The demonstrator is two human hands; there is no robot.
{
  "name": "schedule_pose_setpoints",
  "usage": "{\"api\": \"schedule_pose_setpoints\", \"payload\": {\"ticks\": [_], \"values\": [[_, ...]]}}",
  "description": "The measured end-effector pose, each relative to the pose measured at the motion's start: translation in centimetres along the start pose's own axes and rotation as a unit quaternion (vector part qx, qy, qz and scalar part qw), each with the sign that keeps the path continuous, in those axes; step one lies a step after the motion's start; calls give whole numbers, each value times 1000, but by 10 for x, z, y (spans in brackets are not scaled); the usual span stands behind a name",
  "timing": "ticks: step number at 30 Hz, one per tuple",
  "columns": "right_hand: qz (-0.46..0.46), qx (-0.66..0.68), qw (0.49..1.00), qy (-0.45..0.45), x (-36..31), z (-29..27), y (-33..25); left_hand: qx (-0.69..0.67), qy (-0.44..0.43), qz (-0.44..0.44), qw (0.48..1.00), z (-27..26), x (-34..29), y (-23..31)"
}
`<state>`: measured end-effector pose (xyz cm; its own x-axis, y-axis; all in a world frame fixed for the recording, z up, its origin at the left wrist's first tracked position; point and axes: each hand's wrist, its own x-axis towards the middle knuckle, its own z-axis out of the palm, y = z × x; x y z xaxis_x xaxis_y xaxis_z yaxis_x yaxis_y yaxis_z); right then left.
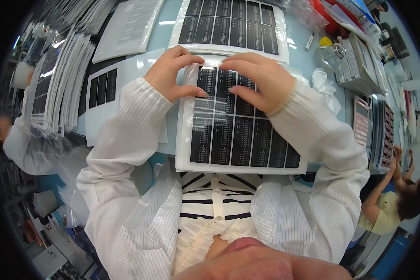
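A stack of sheets (205,159) printed with rows of black rectangular panels lies in front of me, its top glossy like clear film. My left hand (172,74) rests at its upper left, thumb and forefinger spread apart over the edge and first panel. Over the top middle, my right hand (263,81) has its fingers stretched out, with the thumb apart and touching the panels. Neither hand visibly grips anything. Just beyond lies another glossy stack of black-panelled sheets (228,29). Left of my left hand is a white sheet (94,119) with several black panels.
Thick piles of sheets (63,84) and a pale wrapped stack (128,30) stand at the left. On the right are a clear bottle (329,55), crumpled white tissue (324,86), a pink calculator (360,119) and file boxes (357,65). Another person (387,200) sits at far right.
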<state>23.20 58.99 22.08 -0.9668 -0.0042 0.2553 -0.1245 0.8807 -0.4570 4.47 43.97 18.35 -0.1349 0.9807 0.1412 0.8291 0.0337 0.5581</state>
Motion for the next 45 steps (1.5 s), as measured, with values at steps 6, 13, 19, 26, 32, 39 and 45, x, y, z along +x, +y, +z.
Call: {"api": "schedule_pose_setpoints", "payload": {"ticks": [6, 13, 19, 26, 32, 39, 45], "values": [[100, 13, 995, 22, 30, 50, 15, -44, -16, -61, 997, 3, 1, 1], [97, 9, 992, 75, 33, 58, 16, -31, 18, -37, 999, 5, -3, 0], [116, 31, 989, 82, 35, 64, 20, -29, 10, -117, 993, 4, -5, 4], [126, 47, 987, 82, 35, 64, 23, 15, 35, -59, 998, 3, -5, 6], [55, 31, 990, 126, 33, 68, 25, -66, 50, 3, 997, 4, -3, 7], [-40, -32, 977, 206, 36, 63, 27, -243, 159, -105, 951, 6, 2, 3], [-104, -141, 952, 250, 33, 53, 15, -159, 167, -166, 959, 22, 8, -28]]}}
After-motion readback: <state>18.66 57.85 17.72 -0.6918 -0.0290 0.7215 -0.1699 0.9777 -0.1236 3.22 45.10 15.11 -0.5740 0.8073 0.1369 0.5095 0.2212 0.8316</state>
